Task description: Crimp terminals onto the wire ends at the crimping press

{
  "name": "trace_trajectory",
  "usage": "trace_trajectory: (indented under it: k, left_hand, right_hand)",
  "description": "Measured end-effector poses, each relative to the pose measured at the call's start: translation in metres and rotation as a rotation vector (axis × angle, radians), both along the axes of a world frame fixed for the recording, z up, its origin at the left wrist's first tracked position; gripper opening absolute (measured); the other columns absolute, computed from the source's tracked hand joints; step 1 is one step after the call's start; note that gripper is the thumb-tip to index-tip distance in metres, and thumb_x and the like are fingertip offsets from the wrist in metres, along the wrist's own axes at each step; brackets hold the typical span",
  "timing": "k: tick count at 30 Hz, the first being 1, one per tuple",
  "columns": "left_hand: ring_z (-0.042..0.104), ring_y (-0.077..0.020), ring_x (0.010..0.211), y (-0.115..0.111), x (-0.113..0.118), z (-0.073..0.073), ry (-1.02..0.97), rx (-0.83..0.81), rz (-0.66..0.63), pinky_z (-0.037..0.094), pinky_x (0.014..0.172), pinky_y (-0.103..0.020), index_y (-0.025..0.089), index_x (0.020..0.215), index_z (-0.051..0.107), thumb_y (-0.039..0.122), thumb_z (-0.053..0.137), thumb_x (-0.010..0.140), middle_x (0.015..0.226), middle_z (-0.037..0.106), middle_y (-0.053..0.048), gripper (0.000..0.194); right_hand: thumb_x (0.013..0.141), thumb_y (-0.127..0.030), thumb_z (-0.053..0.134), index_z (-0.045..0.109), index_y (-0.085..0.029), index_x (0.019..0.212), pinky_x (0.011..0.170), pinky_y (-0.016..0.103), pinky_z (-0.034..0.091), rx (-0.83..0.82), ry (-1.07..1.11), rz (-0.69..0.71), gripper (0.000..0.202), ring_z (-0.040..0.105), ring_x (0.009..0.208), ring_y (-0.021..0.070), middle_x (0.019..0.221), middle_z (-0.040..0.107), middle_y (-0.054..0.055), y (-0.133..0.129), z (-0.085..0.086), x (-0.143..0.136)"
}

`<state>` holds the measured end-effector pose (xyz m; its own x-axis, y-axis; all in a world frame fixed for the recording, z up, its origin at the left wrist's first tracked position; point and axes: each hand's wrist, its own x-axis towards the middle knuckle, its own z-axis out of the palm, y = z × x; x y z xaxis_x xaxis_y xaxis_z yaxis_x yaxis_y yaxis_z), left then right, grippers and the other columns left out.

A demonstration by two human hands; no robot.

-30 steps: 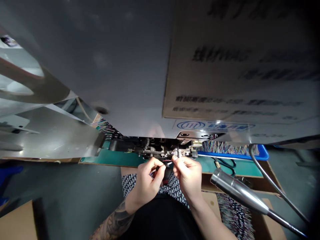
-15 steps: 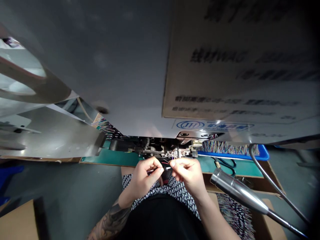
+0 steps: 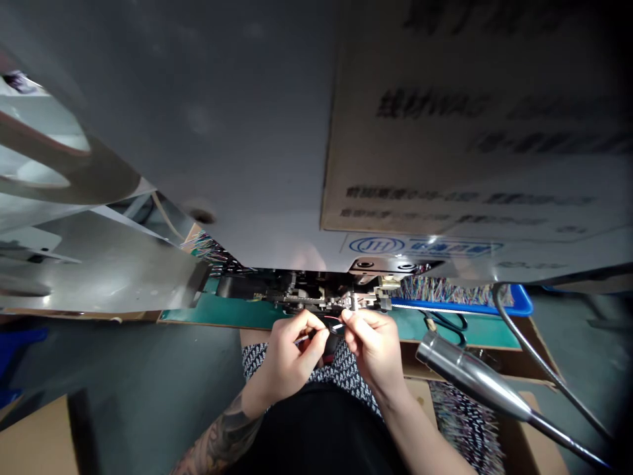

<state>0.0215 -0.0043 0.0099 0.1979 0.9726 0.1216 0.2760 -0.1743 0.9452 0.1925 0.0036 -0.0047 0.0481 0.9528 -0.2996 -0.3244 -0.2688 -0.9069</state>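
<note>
Just below the metal jaws of a machine, both hands work close together. My left hand pinches a thin wire cable, thumb against forefinger, and part of it shows under the fingers. On the right, my right hand is closed in a pinch on the end of a thin wire right at the jaws. Between the hands a fine red wire and a short white piece show. The exact wire tips are too small to make out.
The large grey machine housing fills the top of the view. A blue tray of cut wires stands at right on the green bench top. A metal lamp juts in at lower right, above a cardboard box with wire bundles.
Both hands have shifted slightly to the right. My right hand's fingertips have risen a little closer to the jaws, and the wires between the hands have changed position.
</note>
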Motion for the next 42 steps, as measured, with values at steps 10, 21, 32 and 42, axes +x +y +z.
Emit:
trace_trajectory:
  k: [10,21,32,42]
  left_hand:
    - [0.054,-0.0083,0.045,0.002,0.002,-0.001,-0.016,0.027,0.027,0.040,0.048,-0.019,0.018,0.080,0.062,0.021,0.062,0.102,0.054,0.059,0.005,0.023]
    - [0.058,-0.0106,0.048,0.002,-0.002,-0.003,-0.029,-0.023,0.007,0.044,0.051,-0.022,0.019,0.081,0.063,0.022,0.061,0.104,0.056,0.064,0.003,0.023]
    - [0.057,-0.0100,0.048,0.005,-0.010,-0.001,-0.018,-0.074,-0.086,0.042,0.049,-0.020,0.018,0.081,0.063,0.020,0.062,0.101,0.058,0.066,0.002,0.021]
    - [0.056,-0.0092,0.045,0.003,0.002,-0.001,0.060,0.056,0.003,0.043,0.047,-0.020,0.019,0.083,0.063,0.019,0.060,0.102,0.056,0.062,0.004,0.020]
  right_hand:
    - [0.089,-0.041,0.083,0.068,-0.018,0.053,0.039,0.022,0.025,-0.017,0.060,-0.056,0.045,0.035,0.035,0.0058,0.040,0.051,-0.004,0.003,-0.001,-0.007]
    - [0.090,-0.049,0.083,0.064,-0.020,0.052,0.034,0.024,0.034,-0.015,0.009,-0.007,0.051,0.044,0.033,0.0101,0.042,0.051,-0.004,0.001,0.003,-0.006]
    - [0.086,-0.044,0.088,0.070,-0.022,0.060,0.039,0.027,0.044,0.078,-0.161,0.094,0.039,0.052,0.038,0.0143,0.047,0.059,-0.002,-0.001,0.026,0.006]
    - [0.092,-0.047,0.081,0.064,-0.021,0.054,0.038,0.025,0.037,0.038,-0.190,-0.051,0.050,0.047,0.039,0.0119,0.048,0.054,-0.002,-0.002,0.018,-0.004]
